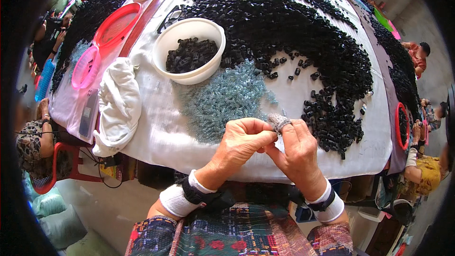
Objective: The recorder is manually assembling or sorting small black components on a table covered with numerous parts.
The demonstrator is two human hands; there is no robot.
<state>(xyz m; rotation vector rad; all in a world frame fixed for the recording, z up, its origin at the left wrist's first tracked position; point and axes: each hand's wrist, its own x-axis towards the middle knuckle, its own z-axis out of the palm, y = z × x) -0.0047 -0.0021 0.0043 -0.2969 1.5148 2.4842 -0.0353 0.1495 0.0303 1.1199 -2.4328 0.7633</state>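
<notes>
A patterned garment (222, 237) and white wristbands (173, 201) under black straps sit nearest my camera. Beyond them, the left hand (244, 141) and right hand (299, 148) meet over a white-covered table (166, 149), thumbs and fingers pinched narrow and touching; I cannot tell whether a part sits between them. A grey, rough-textured wrap (278, 122) rounds a fingertip on what looks to be the right hand.

Just past the left hand, a heap of pale blue, spring-like pieces (225, 99) spreads across the cover. To the right hand's right and curving away across the table, small black plastic parts (294, 23) lie in a thick bank that closes off that side. A crumpled white cloth (118, 106) takes up the left edge, well apart from the hands. Behind the blue heap, a white bowl (163, 59) partly filled with black parts blocks the way straight back on the left.

Farther left I see a pink basket (77, 81) and a red sieve (118, 22); far right, a worker in a red shirt (415, 58) sits by another black heap.
</notes>
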